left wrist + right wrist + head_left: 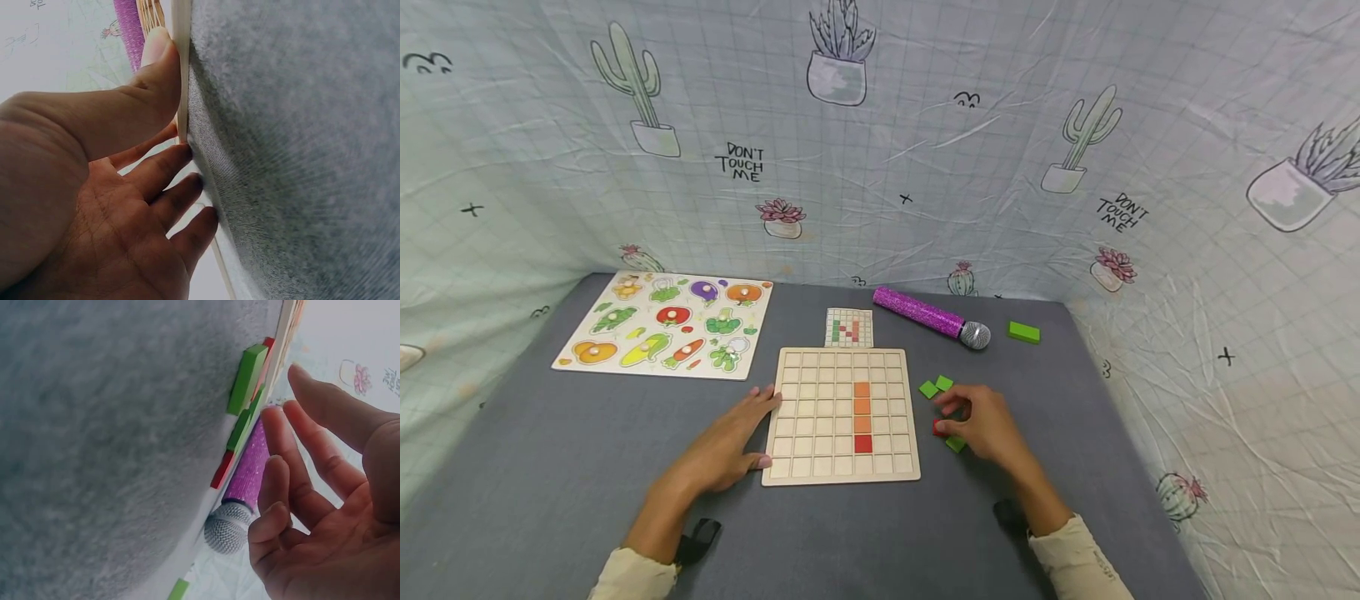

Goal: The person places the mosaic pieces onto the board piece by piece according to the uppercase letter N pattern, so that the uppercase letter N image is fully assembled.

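A square wooden grid board (820,450) lies on the table, with several orange tiles (862,406) and a red tile (863,444) in one column. My left hand (730,442) touches the board's left edge with its thumb and fingertips. In the left wrist view the thumb (164,69) presses against the board's rim. My right hand (988,425) hovers low over loose tiles right of the board, its thumb and fingers apart with nothing between them. Beneath it are a red tile (937,427) and a green tile (955,444); two more green tiles (928,389) lie just beyond.
A small pattern card (849,328) touches the board's far side. Behind the tiles lies a glittery purple microphone (925,313), with a green block (1024,332) to its right. A vegetable puzzle board (647,319) occupies the back left. Printed fabric (880,183) hangs behind the table.
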Action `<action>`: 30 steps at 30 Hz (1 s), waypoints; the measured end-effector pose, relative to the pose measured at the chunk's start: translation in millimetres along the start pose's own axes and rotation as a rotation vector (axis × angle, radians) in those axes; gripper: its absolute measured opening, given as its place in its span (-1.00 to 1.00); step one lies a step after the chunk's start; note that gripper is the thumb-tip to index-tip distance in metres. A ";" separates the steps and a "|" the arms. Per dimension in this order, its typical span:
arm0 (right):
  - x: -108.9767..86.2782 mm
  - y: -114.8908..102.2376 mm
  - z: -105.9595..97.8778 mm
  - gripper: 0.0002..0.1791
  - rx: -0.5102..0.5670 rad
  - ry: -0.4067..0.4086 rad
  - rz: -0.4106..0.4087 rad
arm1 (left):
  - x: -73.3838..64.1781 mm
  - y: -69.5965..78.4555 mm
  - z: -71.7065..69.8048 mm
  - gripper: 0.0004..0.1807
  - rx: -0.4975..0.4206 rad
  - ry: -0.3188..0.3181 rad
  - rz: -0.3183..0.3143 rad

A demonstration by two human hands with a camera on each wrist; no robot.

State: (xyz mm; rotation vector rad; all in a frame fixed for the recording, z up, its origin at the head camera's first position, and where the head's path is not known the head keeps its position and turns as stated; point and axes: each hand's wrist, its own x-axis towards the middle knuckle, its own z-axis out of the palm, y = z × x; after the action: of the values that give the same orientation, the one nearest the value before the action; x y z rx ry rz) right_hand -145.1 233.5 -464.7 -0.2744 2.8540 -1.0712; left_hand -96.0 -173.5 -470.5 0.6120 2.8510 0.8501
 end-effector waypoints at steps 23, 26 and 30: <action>2.9 -1.5 9.0 -0.72 -0.139 -0.058 -0.072 | 0.5 -3.0 0.6 -0.04 0.013 -0.004 0.002; 2.0 -5.8 9.6 -0.73 -0.128 -0.060 -0.084 | 0.2 -2.7 0.3 -0.03 0.015 -0.005 0.002; 1.1 -13.6 11.8 -0.77 -0.106 -0.063 -0.094 | 0.1 -2.0 0.1 -0.03 0.011 -0.005 -0.002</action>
State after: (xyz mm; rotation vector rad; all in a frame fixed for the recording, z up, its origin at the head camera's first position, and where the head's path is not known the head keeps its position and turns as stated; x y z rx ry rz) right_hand -142.7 215.6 -464.7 -0.4453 2.8707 -0.9101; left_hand -96.8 -175.0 -471.6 0.6122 2.8538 0.8317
